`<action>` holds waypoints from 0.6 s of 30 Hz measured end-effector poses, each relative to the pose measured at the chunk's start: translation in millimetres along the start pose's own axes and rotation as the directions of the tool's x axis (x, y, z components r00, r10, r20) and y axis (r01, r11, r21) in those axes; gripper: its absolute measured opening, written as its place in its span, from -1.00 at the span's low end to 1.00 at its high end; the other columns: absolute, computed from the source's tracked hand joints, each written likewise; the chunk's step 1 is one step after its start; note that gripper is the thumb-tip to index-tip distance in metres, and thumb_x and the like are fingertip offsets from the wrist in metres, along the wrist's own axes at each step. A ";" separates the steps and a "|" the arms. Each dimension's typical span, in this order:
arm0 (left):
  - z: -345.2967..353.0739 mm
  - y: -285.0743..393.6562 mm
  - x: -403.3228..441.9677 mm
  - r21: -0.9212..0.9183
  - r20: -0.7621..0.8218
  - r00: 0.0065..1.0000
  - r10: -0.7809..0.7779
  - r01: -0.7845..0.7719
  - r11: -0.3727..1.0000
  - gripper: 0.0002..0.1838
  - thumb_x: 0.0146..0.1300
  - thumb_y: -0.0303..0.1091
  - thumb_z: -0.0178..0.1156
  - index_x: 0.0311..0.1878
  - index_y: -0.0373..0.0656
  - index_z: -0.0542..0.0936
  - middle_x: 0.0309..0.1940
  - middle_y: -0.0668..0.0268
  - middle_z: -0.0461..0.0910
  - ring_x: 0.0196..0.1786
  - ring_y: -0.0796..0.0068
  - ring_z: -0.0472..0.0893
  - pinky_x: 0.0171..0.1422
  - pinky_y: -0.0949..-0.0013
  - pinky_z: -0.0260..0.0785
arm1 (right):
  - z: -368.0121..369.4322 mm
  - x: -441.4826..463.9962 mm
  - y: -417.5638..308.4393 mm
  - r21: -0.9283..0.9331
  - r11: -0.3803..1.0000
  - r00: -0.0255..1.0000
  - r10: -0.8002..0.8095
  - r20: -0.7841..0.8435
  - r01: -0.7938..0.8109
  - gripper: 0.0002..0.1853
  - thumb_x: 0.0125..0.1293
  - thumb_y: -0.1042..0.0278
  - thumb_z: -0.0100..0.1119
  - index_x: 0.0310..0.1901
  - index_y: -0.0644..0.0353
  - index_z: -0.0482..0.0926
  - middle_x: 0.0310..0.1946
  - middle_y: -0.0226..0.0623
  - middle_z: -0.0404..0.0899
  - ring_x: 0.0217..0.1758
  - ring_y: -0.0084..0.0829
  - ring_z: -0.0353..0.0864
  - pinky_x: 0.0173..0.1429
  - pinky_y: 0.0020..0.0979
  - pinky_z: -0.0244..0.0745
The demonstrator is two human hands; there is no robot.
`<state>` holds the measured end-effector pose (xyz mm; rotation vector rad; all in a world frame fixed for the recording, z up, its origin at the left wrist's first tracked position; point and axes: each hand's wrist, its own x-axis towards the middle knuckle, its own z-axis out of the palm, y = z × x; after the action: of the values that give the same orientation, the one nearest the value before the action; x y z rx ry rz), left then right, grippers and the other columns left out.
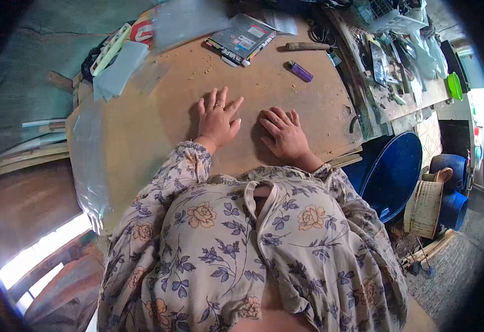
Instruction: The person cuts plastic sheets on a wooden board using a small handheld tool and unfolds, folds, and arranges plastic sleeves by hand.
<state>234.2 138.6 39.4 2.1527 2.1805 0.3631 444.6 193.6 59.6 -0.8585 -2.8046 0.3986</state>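
Observation:
My left hand [218,120] rests palm down on the brown wooden board [159,116], its fingers spread and a ring on one of them. To its right, my right hand [286,133] lies on the same board with fingers slightly bent and a little apart. Neither holds anything. A purple lighter [299,71] lies beyond my right hand. Farther back sits a dark flat box [241,40] with printed lettering, and beside it a short wooden stick [307,46]. Small pale bits [207,70] are scattered on the board beyond my left hand.
Clear plastic sheets [184,22] lie at the back, with a white power strip [111,50] at the back left. On the right, a cluttered side table holds a phone-like dark device [378,63] and a green bowl [454,86]. Below it stands a large blue tub [399,171].

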 end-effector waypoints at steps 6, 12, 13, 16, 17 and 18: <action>-2.7 6.8 -1.0 -0.004 0.009 0.999 -0.053 0.053 0.999 -0.46 0.04 0.00 0.08 0.15 0.18 0.36 0.26 0.09 0.07 0.29 -0.03 0.03 0.25 -0.12 -0.20 | -0.9 1.7 -1.7 -0.001 1.000 0.999 0.014 0.043 -0.014 -0.52 0.08 0.12 0.05 0.06 0.07 0.37 0.17 -0.35 0.22 0.30 -0.28 0.07 0.26 0.08 -0.10; -1.9 5.6 -2.0 0.026 0.026 0.997 -0.069 0.069 0.997 -0.42 0.05 0.03 0.07 0.19 0.19 0.30 0.27 0.08 0.05 0.30 -0.03 0.01 0.25 -0.11 -0.19 | 2.0 1.0 -0.4 -0.014 1.000 1.000 -0.006 0.002 0.006 -0.55 0.10 0.10 0.02 0.03 0.07 0.38 0.14 -0.34 0.26 0.27 -0.26 0.11 0.26 0.07 -0.09; -1.9 5.5 -1.8 0.026 0.026 0.997 -0.069 0.069 0.997 -0.42 0.05 0.03 0.07 0.19 0.19 0.30 0.27 0.08 0.05 0.30 -0.03 0.01 0.25 -0.11 -0.19 | 1.2 1.2 -0.9 -0.023 1.000 1.000 -0.004 0.007 0.004 -0.55 0.10 0.10 0.02 0.03 0.07 0.39 0.14 -0.34 0.26 0.27 -0.26 0.11 0.26 0.08 -0.09; -2.9 5.3 -1.2 0.037 0.051 0.996 -0.067 0.065 0.997 -0.39 0.06 0.04 0.06 0.22 0.20 0.25 0.28 0.08 0.02 0.31 -0.02 -0.01 0.25 -0.10 -0.19 | 0.4 2.0 -1.4 -0.023 1.000 1.000 -0.002 0.003 0.002 -0.55 0.10 0.10 0.02 0.03 0.07 0.39 0.13 -0.34 0.27 0.27 -0.26 0.12 0.25 0.08 -0.09; -4.3 5.5 -1.4 0.039 0.067 0.995 -0.068 0.066 0.997 -0.38 0.05 0.04 0.06 0.23 0.20 0.23 0.29 0.09 0.00 0.31 -0.01 -0.02 0.25 -0.10 -0.18 | 0.6 2.0 -1.5 -0.012 1.000 1.000 -0.001 -0.004 0.001 -0.55 0.09 0.10 0.03 0.03 0.07 0.39 0.13 -0.33 0.27 0.27 -0.26 0.12 0.25 0.09 -0.08; -5.8 6.0 -1.3 0.040 0.082 0.994 -0.069 0.066 0.997 -0.37 0.05 0.04 0.07 0.24 0.20 0.22 0.30 0.10 -0.01 0.31 -0.01 -0.02 0.25 -0.09 -0.18 | 0.4 1.8 -1.4 -0.013 1.000 1.000 -0.001 -0.006 0.001 -0.55 0.09 0.10 0.03 0.03 0.07 0.39 0.13 -0.33 0.27 0.27 -0.26 0.12 0.25 0.09 -0.08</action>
<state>239.0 136.6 46.1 2.0664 2.2245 0.2258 442.2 193.4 59.9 -0.8594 -2.8057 0.3770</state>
